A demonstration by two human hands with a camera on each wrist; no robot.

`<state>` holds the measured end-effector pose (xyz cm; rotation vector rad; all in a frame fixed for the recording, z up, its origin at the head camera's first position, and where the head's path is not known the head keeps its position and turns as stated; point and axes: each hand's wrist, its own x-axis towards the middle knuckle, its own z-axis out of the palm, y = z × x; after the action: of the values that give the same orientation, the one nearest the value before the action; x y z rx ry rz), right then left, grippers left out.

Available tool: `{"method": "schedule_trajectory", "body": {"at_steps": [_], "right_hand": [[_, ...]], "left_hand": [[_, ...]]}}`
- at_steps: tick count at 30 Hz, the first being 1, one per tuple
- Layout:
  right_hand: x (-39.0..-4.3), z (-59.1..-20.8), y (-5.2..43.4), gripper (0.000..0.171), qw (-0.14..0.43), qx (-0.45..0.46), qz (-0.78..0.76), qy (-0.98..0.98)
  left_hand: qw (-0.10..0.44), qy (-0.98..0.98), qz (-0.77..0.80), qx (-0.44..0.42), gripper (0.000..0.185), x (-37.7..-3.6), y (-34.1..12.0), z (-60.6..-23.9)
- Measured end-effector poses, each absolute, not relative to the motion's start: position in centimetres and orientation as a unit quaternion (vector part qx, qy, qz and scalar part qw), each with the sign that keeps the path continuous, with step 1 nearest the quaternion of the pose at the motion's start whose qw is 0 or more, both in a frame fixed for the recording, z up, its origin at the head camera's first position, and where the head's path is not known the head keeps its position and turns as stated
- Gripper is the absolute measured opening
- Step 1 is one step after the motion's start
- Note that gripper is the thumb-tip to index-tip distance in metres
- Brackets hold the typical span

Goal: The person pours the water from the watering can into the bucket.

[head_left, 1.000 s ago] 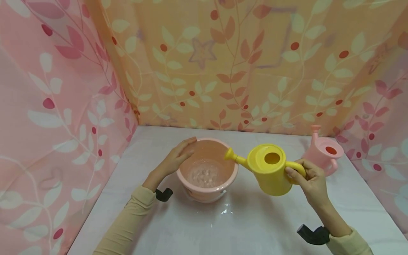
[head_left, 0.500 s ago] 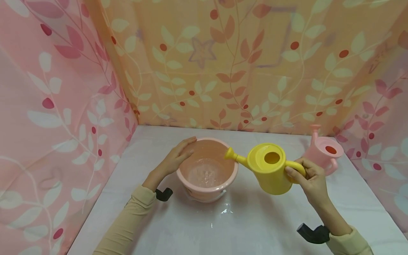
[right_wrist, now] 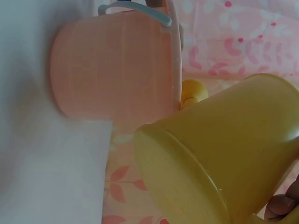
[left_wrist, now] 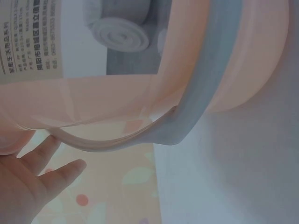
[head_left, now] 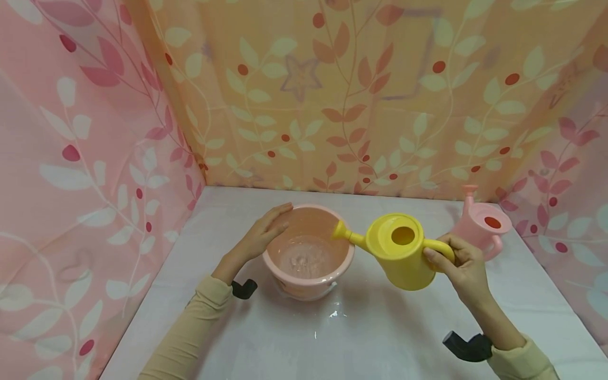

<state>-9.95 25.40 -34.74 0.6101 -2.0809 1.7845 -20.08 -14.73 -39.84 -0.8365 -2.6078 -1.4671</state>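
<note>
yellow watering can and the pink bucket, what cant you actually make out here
- Head view: whether water leaves the spout of the yellow watering can is too fine to tell.
- Head view: the can hides the right hand fingers' grip on its handle.
- Left wrist view: the label print on the pink bucket is too small and cut off by the edge; the left hand is mostly out of frame.
- Right wrist view: the can's body hides its spout.

Yellow watering can (head_left: 401, 251) spout nudged further over pink bucket (head_left: 309, 253); ripples calmer.
</note>
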Motion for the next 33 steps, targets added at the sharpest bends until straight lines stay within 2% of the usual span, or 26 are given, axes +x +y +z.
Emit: {"method": "schedule_trajectory", "body": {"at_steps": [8,33], "right_hand": [[-9.8,-34.3,25.3,0.016,0.163,0.208,0.611,-0.746],[-10.1,-33.6,24.8,0.013,0.158,0.207,0.586,-0.768]], "left_hand": [[0.004,-0.839,-0.474,-0.268,0.046,-18.0,-14.1,-36.7],[0.006,-0.836,-0.477,-0.27,0.045,-17.9,-14.1,-36.7]]}}
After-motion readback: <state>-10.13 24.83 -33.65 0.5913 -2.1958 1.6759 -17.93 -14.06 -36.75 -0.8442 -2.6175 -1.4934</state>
